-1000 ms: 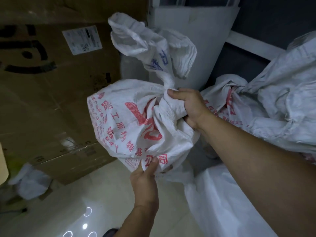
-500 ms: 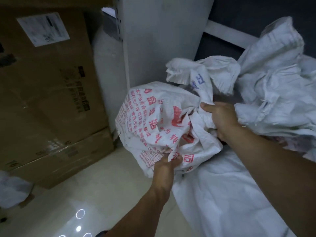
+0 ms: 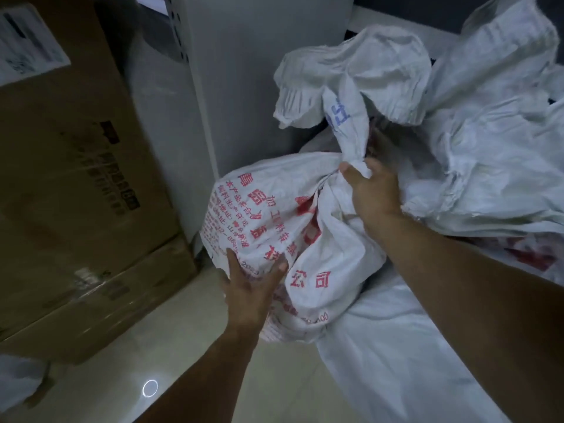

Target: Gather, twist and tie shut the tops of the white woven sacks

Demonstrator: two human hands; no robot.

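- Clamps the right hand (image 3: 375,190) round the twisted neck (image 3: 354,141) of the red-printed woven sack (image 3: 274,215), fingers and thumb curled tight on the gathered cloth, as in both earlier frames.
- Spreads the left hand (image 3: 250,288) against the sack's lower end, fingers straight and apart, propping it from below. Half a second ago pinched a fold there instead.
- Holds the sack low, by the foot of the grey panel (image 3: 259,71), its lower side against the plain white sack (image 3: 396,361) lying on the floor. A second ago held it higher, in front of the cardboard box (image 3: 76,178). Half a second ago had it in much the same place as now.
- Lets the loose top (image 3: 351,71) flare above the right hand, blue print showing just below the flare. Carries the flare taller than half a second ago, close against the heap of crumpled white sacks (image 3: 494,148) on the right.
- Looks a little further right than before, with the box label (image 3: 27,47) now at the upper left edge.
- Stands over pale glossy tiles (image 3: 189,340) with one ring of light (image 3: 150,387) reflected, against several rings earlier.
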